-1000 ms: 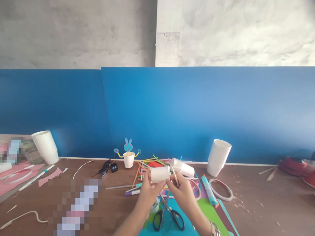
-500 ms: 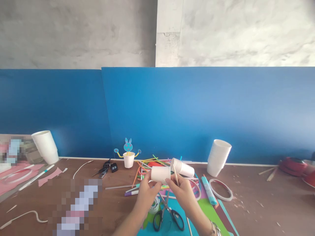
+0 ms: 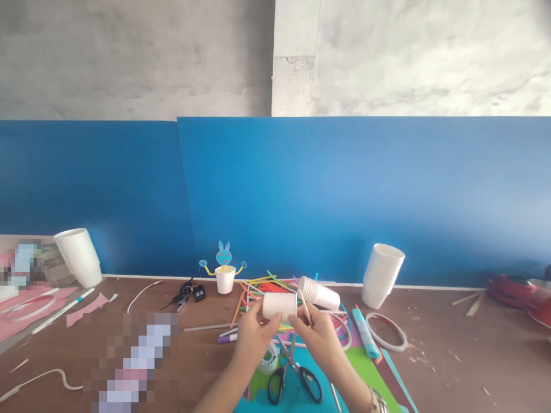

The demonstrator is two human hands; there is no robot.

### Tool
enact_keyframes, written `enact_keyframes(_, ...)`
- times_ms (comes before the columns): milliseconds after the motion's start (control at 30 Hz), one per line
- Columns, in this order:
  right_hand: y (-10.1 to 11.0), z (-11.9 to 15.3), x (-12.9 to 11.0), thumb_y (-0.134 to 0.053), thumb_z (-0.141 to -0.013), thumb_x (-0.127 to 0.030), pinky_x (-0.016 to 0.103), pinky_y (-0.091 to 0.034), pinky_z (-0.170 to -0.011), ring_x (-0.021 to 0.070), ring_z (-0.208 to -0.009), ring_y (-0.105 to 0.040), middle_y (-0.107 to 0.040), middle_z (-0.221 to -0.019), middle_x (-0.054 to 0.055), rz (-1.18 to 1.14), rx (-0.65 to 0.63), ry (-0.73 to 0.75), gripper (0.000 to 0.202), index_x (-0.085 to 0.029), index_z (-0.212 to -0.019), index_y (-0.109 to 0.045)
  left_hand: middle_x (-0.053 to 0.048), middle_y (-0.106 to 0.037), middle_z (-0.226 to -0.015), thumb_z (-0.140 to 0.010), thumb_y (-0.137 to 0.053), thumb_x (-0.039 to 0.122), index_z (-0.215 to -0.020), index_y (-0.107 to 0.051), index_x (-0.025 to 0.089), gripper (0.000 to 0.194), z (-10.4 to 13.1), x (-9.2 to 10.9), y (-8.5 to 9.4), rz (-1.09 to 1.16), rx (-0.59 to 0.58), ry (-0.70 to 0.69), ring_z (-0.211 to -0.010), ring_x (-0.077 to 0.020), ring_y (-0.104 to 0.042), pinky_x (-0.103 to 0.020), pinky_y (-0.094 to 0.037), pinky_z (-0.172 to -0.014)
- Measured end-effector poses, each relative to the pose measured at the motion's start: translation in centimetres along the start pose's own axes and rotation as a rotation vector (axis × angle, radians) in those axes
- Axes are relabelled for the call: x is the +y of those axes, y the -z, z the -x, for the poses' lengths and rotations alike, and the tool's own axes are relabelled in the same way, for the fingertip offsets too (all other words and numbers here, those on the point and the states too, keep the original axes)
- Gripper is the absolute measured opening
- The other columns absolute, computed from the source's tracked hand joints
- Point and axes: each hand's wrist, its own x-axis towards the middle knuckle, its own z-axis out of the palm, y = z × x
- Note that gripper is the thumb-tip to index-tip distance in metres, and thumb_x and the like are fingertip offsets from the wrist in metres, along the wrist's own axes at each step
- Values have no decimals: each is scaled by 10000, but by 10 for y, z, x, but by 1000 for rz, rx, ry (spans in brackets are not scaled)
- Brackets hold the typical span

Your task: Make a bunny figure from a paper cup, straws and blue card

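Note:
A white paper cup (image 3: 279,305) lies sideways in the air between both hands. My left hand (image 3: 255,332) grips its left end, thumb along the lower side. My right hand (image 3: 316,330) holds the right end and also has a thin pale wooden stick (image 3: 305,307) between its fingers. Below them, black-handled scissors (image 3: 295,367) lie partly spread on blue paper (image 3: 258,405). A clear tape roll (image 3: 270,360) sits beside the scissors, near my left wrist. Behind the hands are several coloured pipe cleaners or straws (image 3: 241,301) and a tipped stack of paper cups (image 3: 319,293).
A cup with a blue rabbit face (image 3: 224,281) stands at the back, with keys (image 3: 186,293) left of it. Cup stacks stand at right (image 3: 382,276) and left (image 3: 81,258). A blue tube (image 3: 365,334) and tape ring (image 3: 386,332) lie right. Blue panel (image 3: 344,201) behind.
My left hand and the cup have shifted very slightly left and down. The left thumb now lies further along the cup, closer to the right thumb. Both hands keep their hold.

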Motion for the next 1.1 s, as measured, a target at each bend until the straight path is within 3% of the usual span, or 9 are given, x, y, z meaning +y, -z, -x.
enact_keyframes(200, 1, -1, -2, -526, -745, -366, 236, -233, -494, 99, -524, -283, -309, -550, -78, -3, -14, -13, 225, -190, -622, -456, -125, -690, -1089, -677, -711, 246, -1176, -547, 135, 538, 0, 1, -3, 107, 12, 48, -979, -265, -656, -307, -529, -787)
enact_keyframes(433, 2, -3, 1, -513, -748, -362, 237, -241, -498, 101, -524, -293, -312, -557, -80, -12, -26, -17, 209, -193, -638, -456, -110, -705, -1005, -727, -663, 254, -1065, -610, 140, 360, -3, -1, 0, 36, -45, -8, -894, -255, -673, -311, -528, -774)
enact_keyframes(533, 7, -7, 10, -494, -767, -368, 239, -244, -502, 104, -525, -296, -303, -558, -82, 28, -25, -24, 217, -192, -646, -455, -147, -632, -1187, -711, -679, 256, -1211, -555, 148, 526, -3, -5, 4, 13, -41, 31, -1037, -292, -620, -354, -501, -850)
enact_keyframes(667, 9, -6, 9, -515, -755, -284, 237, -260, -514, 106, -542, -343, -342, -579, -70, 129, -73, -1, 179, -196, -621, -436, -109, -354, -1481, -607, -738, 168, -1415, -349, 230, 899, 3, -9, 8, -290, -57, -170, -1355, -324, -308, -442, -256, -1100)
enact_keyframes(767, 8, -1, -2, -537, -751, -231, 227, -294, -530, 104, -567, -390, -403, -619, -56, 183, -185, 71, 170, -188, -612, -449, -108, -481, -1389, -603, -697, 111, -1362, -444, 239, 810, 5, -13, 7, -453, -130, -252, -1325, -329, -349, -457, -214, -1106)
enact_keyframes(867, 13, 0, -9, -481, -853, -340, 230, -347, -544, 131, -608, -475, -502, -654, -25, 213, -183, 93, 229, -181, -696, -530, -122, -627, -1180, -595, -690, 98, -1191, -589, 229, 619, -1, -17, 7, -396, -32, -120, -1131, -335, -536, -431, -373, -977)
enact_keyframes(967, 22, -6, -1, -275, -961, -358, 256, -411, -636, 179, -743, -585, -619, -760, 36, 459, -119, 56, 387, -182, -833, -596, -99, -681, -970, -539, -789, 160, -1050, -615, 196, 541, -10, -18, 11, -217, 119, 47, -928, -299, -617, -372, -457, -827)
enact_keyframes(1100, 29, -13, 20, -431, -900, -230, 323, -421, -764, 268, -946, -602, -650, -925, 127, 814, -96, -28, 233, -155, -864, -648, -89, -685, -900, -582, -821, 280, -1037, -587, 165, 524, -16, -16, 17, 166, 126, 208, -789, -223, -647, -285, -495, -685)
